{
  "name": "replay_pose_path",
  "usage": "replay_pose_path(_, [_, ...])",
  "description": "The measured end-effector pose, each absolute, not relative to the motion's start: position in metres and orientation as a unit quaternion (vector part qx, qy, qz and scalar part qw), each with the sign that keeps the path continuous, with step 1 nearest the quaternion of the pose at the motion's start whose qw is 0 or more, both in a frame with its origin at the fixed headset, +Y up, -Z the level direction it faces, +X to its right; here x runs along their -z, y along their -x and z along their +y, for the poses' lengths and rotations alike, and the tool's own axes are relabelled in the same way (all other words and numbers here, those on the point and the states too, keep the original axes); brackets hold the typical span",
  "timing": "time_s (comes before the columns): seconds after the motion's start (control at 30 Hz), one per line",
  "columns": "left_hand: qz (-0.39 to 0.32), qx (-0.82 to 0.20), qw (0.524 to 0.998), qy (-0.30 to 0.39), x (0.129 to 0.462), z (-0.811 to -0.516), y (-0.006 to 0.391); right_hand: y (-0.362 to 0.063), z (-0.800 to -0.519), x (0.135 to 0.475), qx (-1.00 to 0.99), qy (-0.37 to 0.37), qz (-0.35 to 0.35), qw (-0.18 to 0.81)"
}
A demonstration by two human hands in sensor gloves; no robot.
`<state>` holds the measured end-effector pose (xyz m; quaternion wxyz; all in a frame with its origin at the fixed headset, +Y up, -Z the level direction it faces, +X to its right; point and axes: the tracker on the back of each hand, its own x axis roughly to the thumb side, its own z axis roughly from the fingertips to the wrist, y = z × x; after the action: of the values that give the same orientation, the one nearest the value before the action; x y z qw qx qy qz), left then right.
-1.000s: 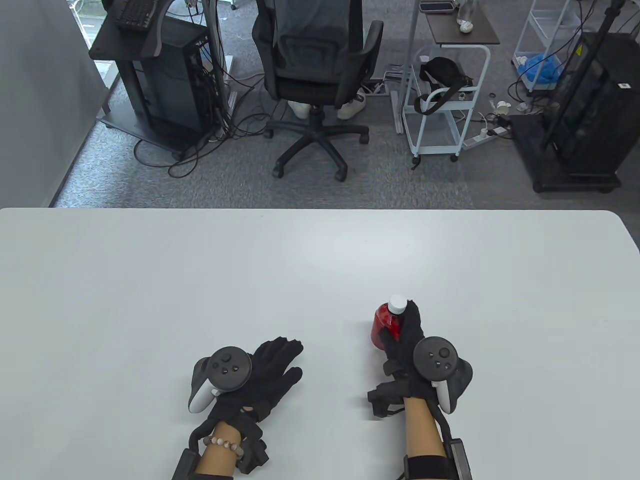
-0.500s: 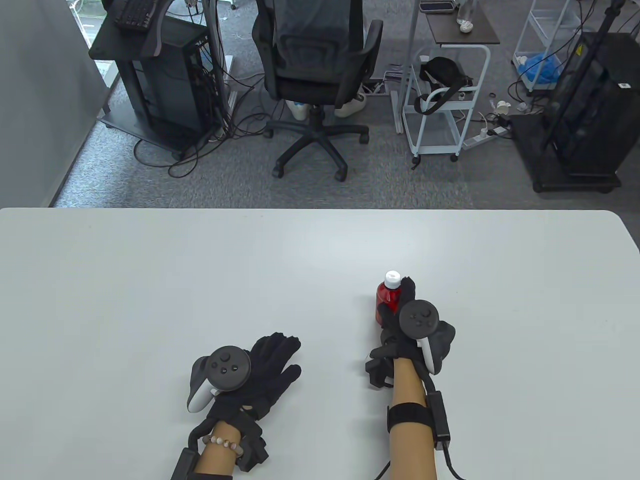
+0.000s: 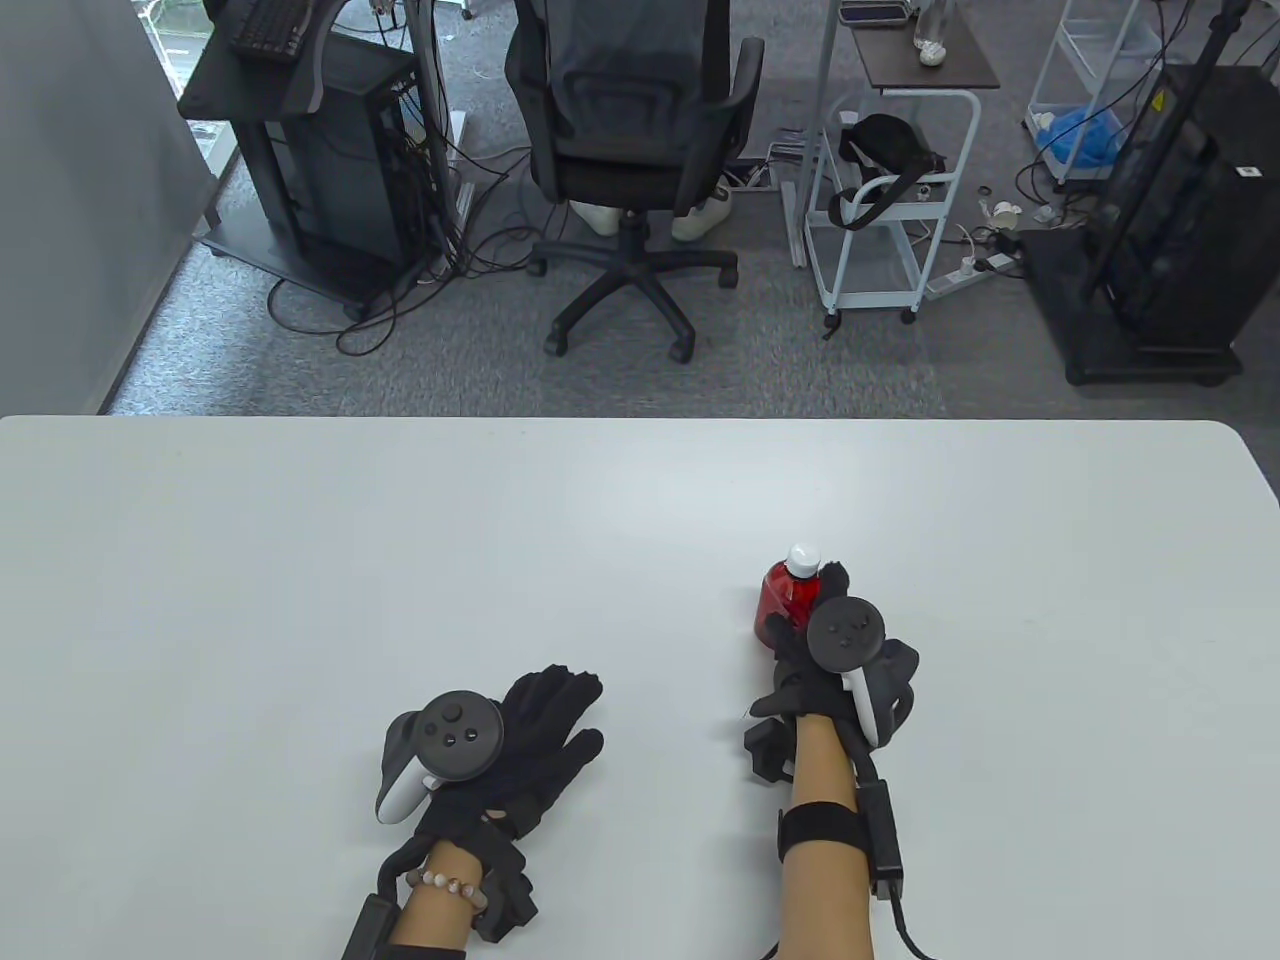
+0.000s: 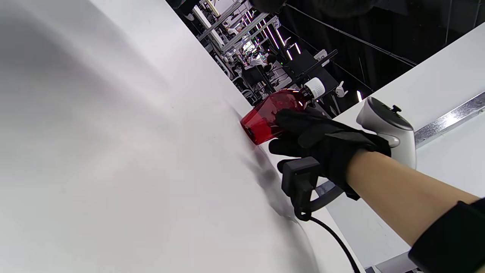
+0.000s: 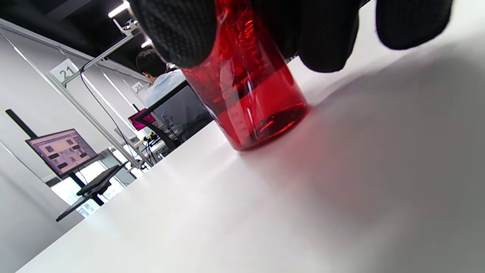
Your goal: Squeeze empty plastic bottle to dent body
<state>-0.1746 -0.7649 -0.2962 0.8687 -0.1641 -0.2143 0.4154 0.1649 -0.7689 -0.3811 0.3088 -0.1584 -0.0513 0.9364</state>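
Note:
A red see-through plastic bottle [image 3: 786,598] with a white cap stands upright on the white table [image 3: 400,560], right of centre. It also shows in the left wrist view [image 4: 269,115] and in the right wrist view [image 5: 254,102], base on the table. My right hand [image 3: 812,640] grips the bottle's body from the near side, fingers wrapped around it. In the right wrist view gloved fingers [image 5: 178,30] press on the upper body. My left hand [image 3: 545,730] rests flat on the table, fingers spread, holding nothing, well left of the bottle.
Beyond the table's far edge stand an office chair [image 3: 630,150], a black computer stand [image 3: 310,150], a white trolley [image 3: 890,200] and black equipment [image 3: 1160,250] on the floor.
My right hand moved the bottle away from me up the table, then shifted slightly right and settled. The left hand has stayed in place.

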Motion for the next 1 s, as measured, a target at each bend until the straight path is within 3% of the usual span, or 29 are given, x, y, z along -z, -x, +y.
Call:
replay_pose_path(0.23, [-0.217, -0.408, 0.871, 0.168, 0.296, -0.766, 0.172, -0.17, -0.742, 0.35, -0.928, 0.095, -0.109, 0.344])
replay_pose_path(0.57, [-0.216, -0.4, 0.879, 0.144, 0.292, -0.761, 0.174, -0.123, -0.688, 0.3, -0.93, -0.066, -0.201, 0.3])
replay_pose_path(0.77, [-0.211, -0.398, 0.883, 0.133, 0.291, -0.758, 0.176, -0.09, -0.691, 0.285, -0.924, -0.118, -0.186, 0.313])
replay_pose_path(1.0, [-0.217, -0.384, 0.888, 0.131, 0.29, -0.758, 0.172, -0.07, -0.722, 0.28, -0.94, -0.148, -0.113, 0.285])
